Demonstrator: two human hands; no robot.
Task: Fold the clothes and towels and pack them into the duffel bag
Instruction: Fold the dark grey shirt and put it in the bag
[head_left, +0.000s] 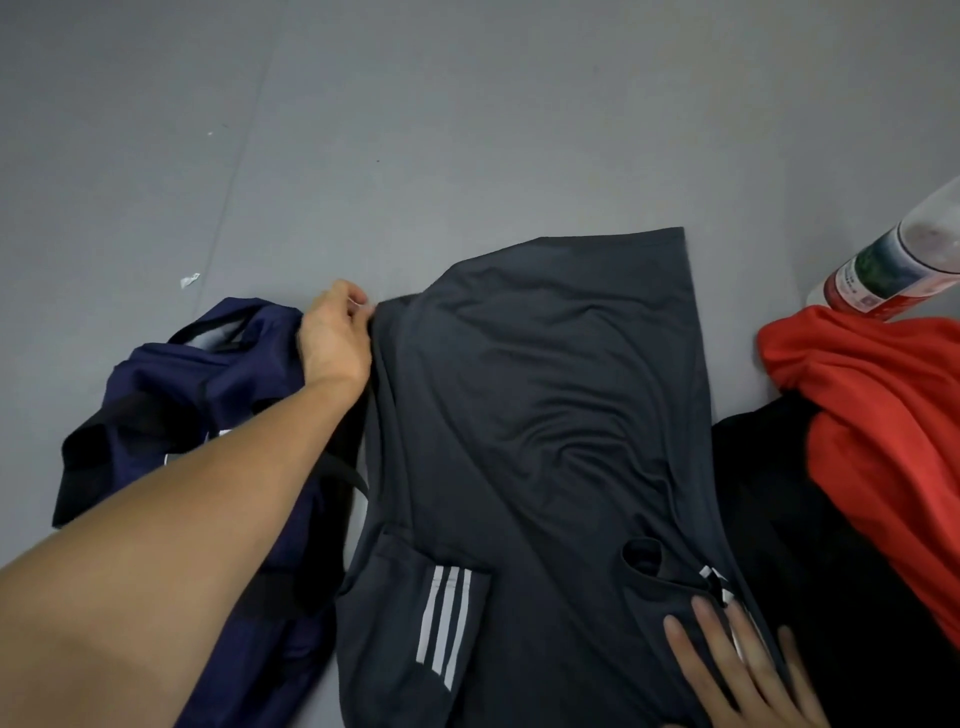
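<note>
Nearest the camera, the right hand (737, 670) lies flat on the near right part of a dark grey short-sleeved sports shirt (535, 389). Its fingers (709, 623) are straight and spread apart, pressing the cloth down just below the neck opening. To the left of that hand, at the same depth, three white stripes (444, 623) run along a sleeve folded in over the shirt's body. The shirt is spread out on a grey matted surface (467, 130), reaching from the near edge of the view away to a straight far hem. A crumpled black garment (789, 519) lies against the shirt's right edge, just beside the right hand. On the shirt's left side, a navy blue nylon duffel bag with black straps (171, 374) sits slumped under the bare left forearm, touching the shirt's left edge. Farther out, the left hand (335, 338) is at the shirt's far left corner, its fingers (353, 299) curled together and pinching the cloth there. On the right, a bright red crumpled garment (872, 415) overlaps the black one. Beyond it a clear plastic bottle with a red and green label (893, 265) stands tilted in the view, its base touching the red cloth. A small white scrap (189, 280) lies on the surface beyond the bag.
</note>
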